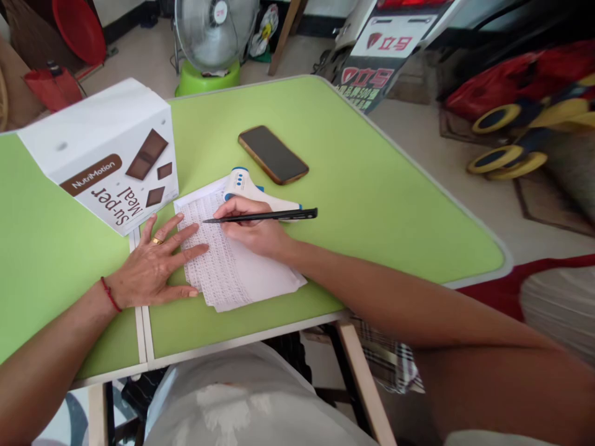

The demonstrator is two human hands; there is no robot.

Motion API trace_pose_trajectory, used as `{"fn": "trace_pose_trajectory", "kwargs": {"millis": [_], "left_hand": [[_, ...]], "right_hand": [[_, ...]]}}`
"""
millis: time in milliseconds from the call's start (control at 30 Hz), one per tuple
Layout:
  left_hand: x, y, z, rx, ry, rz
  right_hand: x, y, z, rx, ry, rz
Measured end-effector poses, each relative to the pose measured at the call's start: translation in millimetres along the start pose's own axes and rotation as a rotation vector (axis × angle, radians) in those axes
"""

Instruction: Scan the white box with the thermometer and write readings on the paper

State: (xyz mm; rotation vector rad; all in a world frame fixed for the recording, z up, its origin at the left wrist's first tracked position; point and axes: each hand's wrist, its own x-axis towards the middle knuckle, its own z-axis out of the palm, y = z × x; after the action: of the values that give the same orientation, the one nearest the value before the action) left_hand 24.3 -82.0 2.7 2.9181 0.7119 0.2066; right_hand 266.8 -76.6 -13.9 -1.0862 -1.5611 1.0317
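A black pen (279, 215) is pinched in my right hand (255, 232), its tip pointing left onto a sheet of paper (260, 279). Dense rows of handwriting cover the left part of the sheet, and its right part is blank. My left hand (160, 263) lies flat with fingers spread over the paper's left edge, a gold ring and a red wrist cord on it. Just beyond my right hand lies a white and blue infrared thermometer (251, 189), partly hidden by that hand. Farther back a smartphone (273, 153) rests with its dark screen up.
A white NutriMotion box (111, 155) stands at the left on the green table (381, 204). A seam between two table halves runs beside my left hand. Behind the table are a fan (216, 31) and a green stool (209, 77). Yellow-rimmed wheels (497, 158) show at right.
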Motion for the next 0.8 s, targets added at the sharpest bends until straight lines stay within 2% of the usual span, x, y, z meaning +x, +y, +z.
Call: {"fn": "trace_pose_trajectory", "kwargs": {"millis": [133,400,800], "left_hand": [[0,1,0,0.023,-0.015,0.005],[1,1,0,0.036,-0.017,0.009],[1,1,1,0.042,-0.02,0.015]], "right_hand": [[0,6,5,-0.058,0.039,-0.054],[-1,7,6,-0.103,0.04,-0.255],[-2,11,6,-0.113,-0.039,-0.253]]}}
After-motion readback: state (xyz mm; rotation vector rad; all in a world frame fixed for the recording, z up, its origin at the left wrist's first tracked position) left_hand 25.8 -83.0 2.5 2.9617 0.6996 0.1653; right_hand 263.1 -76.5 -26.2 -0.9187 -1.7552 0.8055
